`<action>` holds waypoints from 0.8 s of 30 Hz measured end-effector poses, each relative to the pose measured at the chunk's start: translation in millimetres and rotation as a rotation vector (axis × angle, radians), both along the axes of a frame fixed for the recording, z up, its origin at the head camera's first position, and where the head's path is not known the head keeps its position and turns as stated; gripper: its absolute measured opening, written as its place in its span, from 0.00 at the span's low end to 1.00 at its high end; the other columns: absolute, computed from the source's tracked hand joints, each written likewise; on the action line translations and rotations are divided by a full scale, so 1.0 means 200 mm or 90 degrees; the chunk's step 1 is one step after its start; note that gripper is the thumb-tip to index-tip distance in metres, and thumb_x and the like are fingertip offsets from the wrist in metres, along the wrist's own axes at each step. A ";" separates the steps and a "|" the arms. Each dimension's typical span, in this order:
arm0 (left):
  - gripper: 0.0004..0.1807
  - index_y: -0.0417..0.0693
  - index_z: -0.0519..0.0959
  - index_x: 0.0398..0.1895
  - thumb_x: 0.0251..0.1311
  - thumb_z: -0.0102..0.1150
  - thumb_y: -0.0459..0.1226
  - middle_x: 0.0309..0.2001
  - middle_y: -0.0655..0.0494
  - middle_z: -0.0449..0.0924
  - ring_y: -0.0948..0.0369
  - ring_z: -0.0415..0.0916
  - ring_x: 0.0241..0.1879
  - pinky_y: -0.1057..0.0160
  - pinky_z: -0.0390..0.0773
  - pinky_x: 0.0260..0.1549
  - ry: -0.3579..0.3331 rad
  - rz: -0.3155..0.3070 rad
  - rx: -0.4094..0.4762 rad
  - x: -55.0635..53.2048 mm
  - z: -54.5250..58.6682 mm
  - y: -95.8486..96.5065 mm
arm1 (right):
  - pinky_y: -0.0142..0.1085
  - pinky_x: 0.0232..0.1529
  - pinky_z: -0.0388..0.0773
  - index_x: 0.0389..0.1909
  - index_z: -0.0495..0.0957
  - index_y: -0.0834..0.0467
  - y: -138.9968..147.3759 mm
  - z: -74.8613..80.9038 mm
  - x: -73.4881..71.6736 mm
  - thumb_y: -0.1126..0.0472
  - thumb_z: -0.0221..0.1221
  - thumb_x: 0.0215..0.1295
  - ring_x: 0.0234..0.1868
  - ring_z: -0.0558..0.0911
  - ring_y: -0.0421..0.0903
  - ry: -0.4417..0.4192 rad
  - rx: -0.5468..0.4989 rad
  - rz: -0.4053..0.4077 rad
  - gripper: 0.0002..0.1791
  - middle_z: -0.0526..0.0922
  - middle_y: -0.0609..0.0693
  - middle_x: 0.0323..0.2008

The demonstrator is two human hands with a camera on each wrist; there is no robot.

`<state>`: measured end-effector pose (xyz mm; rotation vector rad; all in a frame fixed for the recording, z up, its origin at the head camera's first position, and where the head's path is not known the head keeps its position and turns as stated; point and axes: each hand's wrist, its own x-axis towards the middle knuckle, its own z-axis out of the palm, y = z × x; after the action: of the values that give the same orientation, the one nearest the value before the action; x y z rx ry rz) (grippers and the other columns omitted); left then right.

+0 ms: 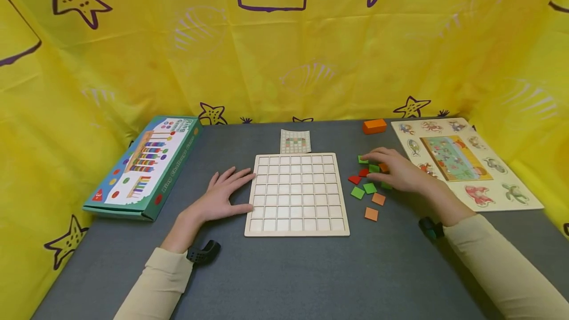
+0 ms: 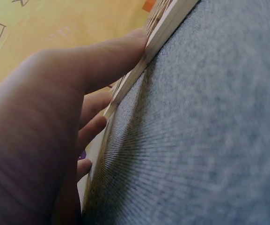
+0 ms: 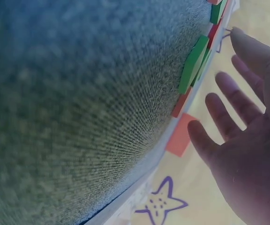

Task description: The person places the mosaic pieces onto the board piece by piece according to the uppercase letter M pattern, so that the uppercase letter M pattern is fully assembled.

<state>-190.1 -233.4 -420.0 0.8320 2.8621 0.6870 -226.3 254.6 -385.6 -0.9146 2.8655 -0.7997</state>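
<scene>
A wooden grid board [image 1: 295, 194] with bare square cells lies flat at the middle of the table. My left hand [image 1: 219, 196] is spread at its left edge; thumb and fingertips touch the rim, and in the left wrist view the thumb [image 2: 111, 61] lies against the wooden side. Over a loose cluster of coloured square tiles hovers my right hand [image 1: 395, 169], fingers extended and nothing held. Green tiles [image 1: 357, 192], red tiles [image 1: 354, 180] and orange tiles [image 1: 371, 214] lie below and beside it, some hidden under the hand. A small pattern card [image 1: 295, 141] touches the board's far edge.
At the left lies a green and blue game box [image 1: 144, 164]. A wooden picture puzzle board [image 1: 471, 162] with sea animals lies at the right, past the right hand. An orange block [image 1: 374, 126] stands near the back edge, before a yellow curtain [image 1: 284, 63].
</scene>
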 end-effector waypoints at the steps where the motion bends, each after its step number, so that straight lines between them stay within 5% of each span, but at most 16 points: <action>1: 0.47 0.57 0.62 0.79 0.59 0.65 0.61 0.78 0.54 0.55 0.40 0.41 0.77 0.29 0.32 0.66 -0.001 -0.001 -0.004 0.00 0.00 0.00 | 0.60 0.60 0.65 0.61 0.79 0.63 0.00 0.00 -0.01 0.62 0.68 0.66 0.57 0.72 0.62 0.000 0.001 0.006 0.23 0.77 0.62 0.57; 24: 0.46 0.58 0.64 0.78 0.58 0.66 0.62 0.77 0.54 0.59 0.39 0.40 0.77 0.30 0.32 0.66 0.006 -0.002 -0.001 0.01 0.00 0.01 | 0.52 0.51 0.73 0.44 0.86 0.60 -0.03 -0.02 -0.06 0.63 0.70 0.63 0.45 0.77 0.55 0.012 0.026 0.033 0.10 0.78 0.54 0.43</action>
<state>-187.8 -231.5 -420.8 0.8411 2.8696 0.6833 -238.9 249.2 -389.9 -0.9930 2.8492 -0.7288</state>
